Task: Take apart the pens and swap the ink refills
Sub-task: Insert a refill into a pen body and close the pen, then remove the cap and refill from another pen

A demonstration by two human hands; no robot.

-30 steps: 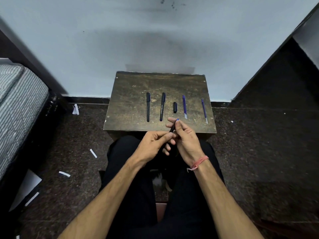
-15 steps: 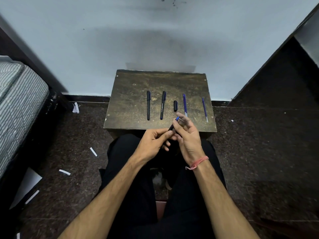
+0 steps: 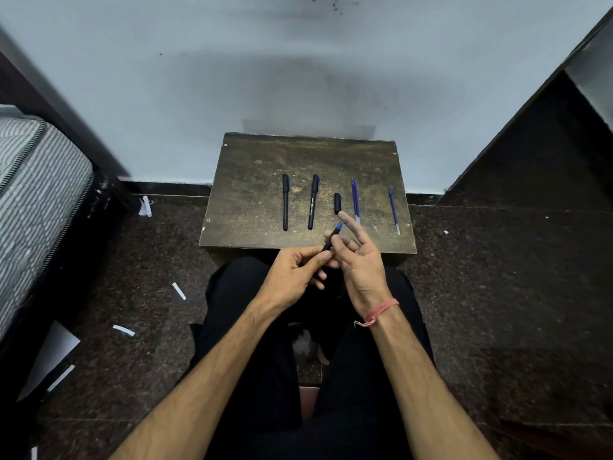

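My left hand (image 3: 292, 270) gripping a black pen barrel (image 3: 332, 239) with blue tip up, over the tabletop (image 3: 252, 180) near edge, my right hand (image 3: 360, 260) beside it, fingers loosely spread, two refills (image 3: 355, 200) lying beyond on the tabletop

The second black pen (image 3: 312, 202), just beyond the fingers (image 3: 348, 224), carries pale print too small to read.

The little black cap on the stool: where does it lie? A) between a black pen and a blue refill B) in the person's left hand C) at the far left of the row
A: the black cap lies between a black pen and a blue refill.
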